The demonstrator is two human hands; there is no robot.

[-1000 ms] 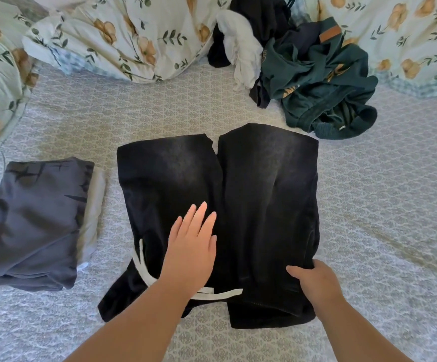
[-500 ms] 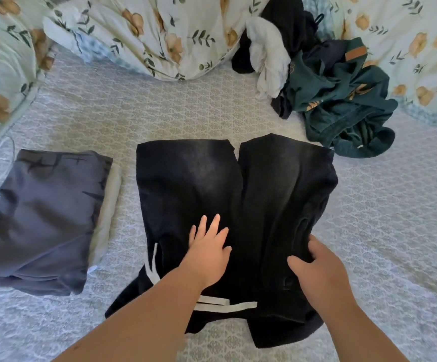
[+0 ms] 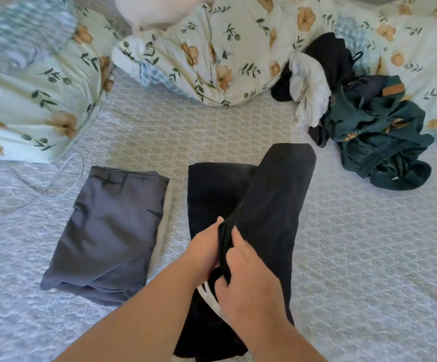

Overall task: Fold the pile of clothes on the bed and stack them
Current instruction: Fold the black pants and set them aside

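Black shorts [image 3: 272, 194] with a white drawstring lie on the bed in front of me, their right half lifted and partly folded over the left half. My right hand [image 3: 243, 280] grips the raised edge of that half. My left hand [image 3: 204, 246] lies against the same fold from the left, its fingers hidden behind the cloth. To the left rests a folded grey garment [image 3: 107, 231] on top of a pale folded piece. The unfolded pile [image 3: 363, 124] of dark green, white and black clothes sits at the back right.
A floral duvet [image 3: 212, 48] is bunched along the back and left of the bed. A thin white cable [image 3: 68, 176] curls on the patterned grey bedspread [image 3: 369, 257] beside the folded stack.
The right half of the shorts has been lifted off the bed and swung leftward over the left half. My right hand moved left with it, meeting my left hand. The view shifted.
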